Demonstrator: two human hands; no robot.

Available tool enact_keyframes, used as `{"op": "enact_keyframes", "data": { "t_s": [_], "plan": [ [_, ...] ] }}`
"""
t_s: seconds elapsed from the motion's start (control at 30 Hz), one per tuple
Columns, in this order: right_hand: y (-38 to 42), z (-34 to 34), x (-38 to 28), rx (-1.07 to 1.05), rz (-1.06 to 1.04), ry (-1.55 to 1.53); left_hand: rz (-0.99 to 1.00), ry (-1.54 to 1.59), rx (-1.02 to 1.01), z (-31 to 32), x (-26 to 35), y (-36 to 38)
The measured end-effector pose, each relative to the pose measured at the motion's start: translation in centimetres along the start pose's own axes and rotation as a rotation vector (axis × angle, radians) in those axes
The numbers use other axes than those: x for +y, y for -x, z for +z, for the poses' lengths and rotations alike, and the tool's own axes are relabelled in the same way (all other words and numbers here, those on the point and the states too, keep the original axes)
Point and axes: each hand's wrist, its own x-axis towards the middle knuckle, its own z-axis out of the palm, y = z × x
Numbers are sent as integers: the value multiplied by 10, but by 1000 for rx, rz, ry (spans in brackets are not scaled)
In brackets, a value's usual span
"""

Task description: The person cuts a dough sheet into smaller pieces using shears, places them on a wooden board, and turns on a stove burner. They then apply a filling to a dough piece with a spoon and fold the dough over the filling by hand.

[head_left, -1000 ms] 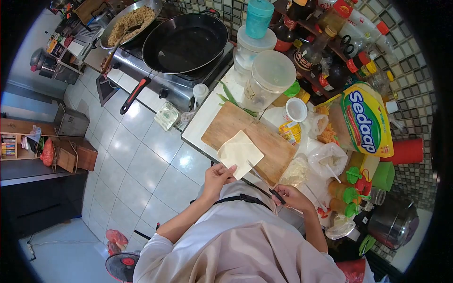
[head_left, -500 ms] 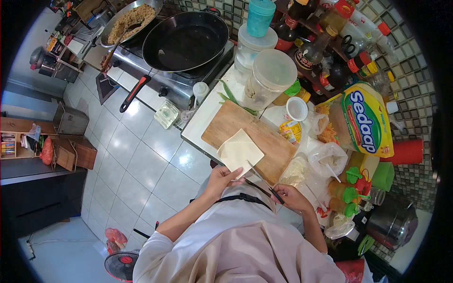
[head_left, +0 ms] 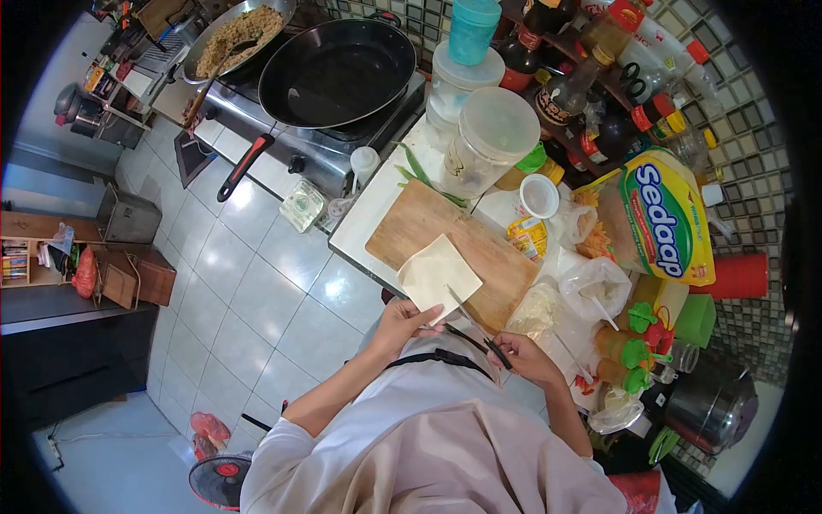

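My left hand (head_left: 404, 327) pinches the near corner of a thin, pale, square wrapper sheet (head_left: 437, 272), thumb on top. The sheet is raised over the near edge of a wooden cutting board (head_left: 411, 218). My right hand (head_left: 527, 358) is closed round the black handle of a knife (head_left: 468, 310), its narrow blade pointing up and left. The blade's tip overlaps the sheet's right side in this view. Close beside my right hand lies a clear plastic bag with pale contents (head_left: 535, 313).
Behind the board stand lidded plastic tubs (head_left: 486, 133), green chillies (head_left: 418, 167) and a white cup (head_left: 539, 197). Sauce bottles (head_left: 561, 94) and a Sedaap pouch (head_left: 659, 214) crowd the right. A black frying pan (head_left: 338, 77) sits on the stove, its handle jutting over the floor.
The sheet has shifted very slightly to the right with my left hand. My right hand and the knife handle have moved slightly up and left.
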Motion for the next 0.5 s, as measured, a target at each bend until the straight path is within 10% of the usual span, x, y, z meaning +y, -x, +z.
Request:
{"op": "enact_keyframes", "data": {
  "t_s": [0.5],
  "plan": [
    [2,2,1,49,52,58,-21,14,-32,0,0,1]
  ]
}}
